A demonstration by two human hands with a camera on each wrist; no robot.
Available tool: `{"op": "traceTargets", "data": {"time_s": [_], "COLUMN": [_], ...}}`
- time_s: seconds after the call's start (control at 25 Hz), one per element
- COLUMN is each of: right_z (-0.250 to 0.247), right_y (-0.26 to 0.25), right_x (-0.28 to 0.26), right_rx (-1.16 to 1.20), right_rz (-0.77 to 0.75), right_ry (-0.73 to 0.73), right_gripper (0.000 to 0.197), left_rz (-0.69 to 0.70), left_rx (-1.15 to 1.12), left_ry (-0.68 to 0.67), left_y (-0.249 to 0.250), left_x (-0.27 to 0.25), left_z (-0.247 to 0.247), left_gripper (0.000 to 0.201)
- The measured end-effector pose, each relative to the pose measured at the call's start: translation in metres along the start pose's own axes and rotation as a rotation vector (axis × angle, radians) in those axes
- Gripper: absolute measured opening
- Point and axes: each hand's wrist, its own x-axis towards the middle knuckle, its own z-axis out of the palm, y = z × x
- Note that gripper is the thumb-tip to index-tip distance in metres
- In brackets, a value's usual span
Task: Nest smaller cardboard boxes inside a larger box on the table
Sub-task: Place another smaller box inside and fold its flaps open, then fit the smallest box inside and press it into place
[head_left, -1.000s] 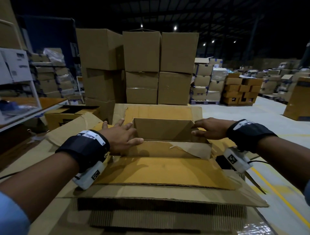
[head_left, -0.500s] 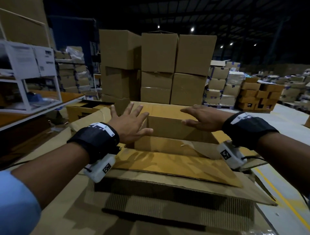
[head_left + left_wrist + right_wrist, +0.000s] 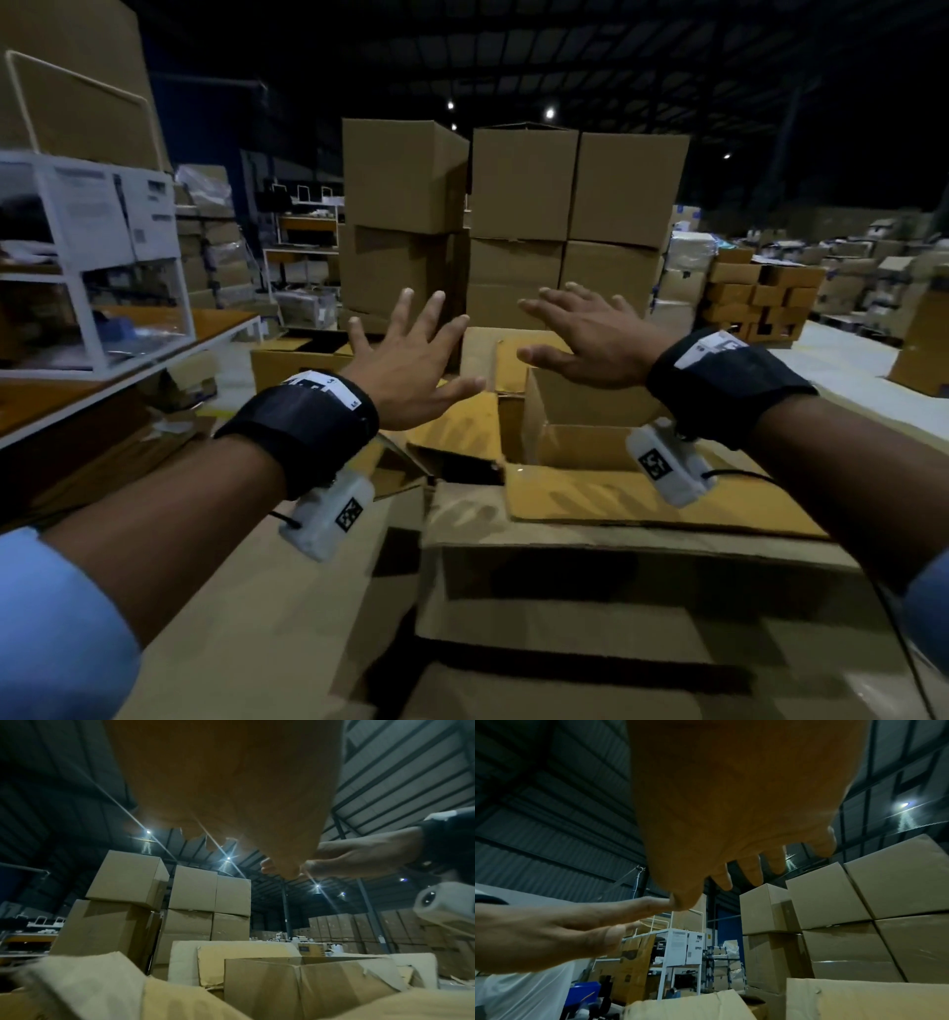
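A smaller open cardboard box [image 3: 575, 411] sits inside a larger cardboard box [image 3: 565, 591] whose flaps are spread out in front of me. My left hand [image 3: 411, 360] hovers above the left flap with its fingers spread wide, holding nothing. My right hand [image 3: 580, 334] floats palm down over the inner box, fingers straight, touching nothing. In the left wrist view the inner box [image 3: 303, 983] lies below the palm, and the right hand [image 3: 359, 858] shows at the right. In the right wrist view the left hand [image 3: 552, 933] reaches in from the left.
Tall stacks of sealed cardboard boxes [image 3: 513, 226] stand just behind the work area. A white wire rack [image 3: 92, 257] with papers sits on a table at the left. Another open box [image 3: 308, 354] lies at the far left. More box piles [image 3: 760, 298] fill the right background.
Both hands have lifted off the inner box's rim and spread open above it. The view has swung left, so the boxes now sit lower and to the right.
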Motion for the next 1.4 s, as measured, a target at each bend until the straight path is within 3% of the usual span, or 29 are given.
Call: {"op": "traceTargets", "data": {"time_s": [0.16,0.32,0.6,0.96,1.16,1.4], "right_z": [0.016,0.025,0.028,0.030,0.038,0.075], "right_y": [-0.070,-0.108,-0.111,-0.142,-0.202,-0.289], "right_x": [0.024,0.043,0.080,0.135,0.187,0.265], "right_rx": [-0.006,-0.078,-0.087,-0.016,0.020,0.089], "right_rz": [0.047,0.060,0.103,0.151,0.197,0.230], "right_ry": [0.012,0.054,0.113,0.089,0.086,0.021], "right_gripper": [0.073,0.074,0.080,0.084,0.084,0.087], "left_rz": [0.040,0.052,0.005,-0.018,0.013,-0.021], "left_rx": [0.026,0.025,0.048,0.065,0.045,0.003], "left_ry": [0.007,0.048,0.165,0.176,0.171,0.095], "left_y": [-0.046,-0.087,-0.142,-0.218,-0.301,-0.411], "left_x": [-0.011,-0.008,0.013,0.023,0.033,0.045], "left_z": [0.014,0.022,0.034,0.041,0.050,0.099], "left_gripper": [0.080,0.081,0.082,0.078,0.079,0.085]}}
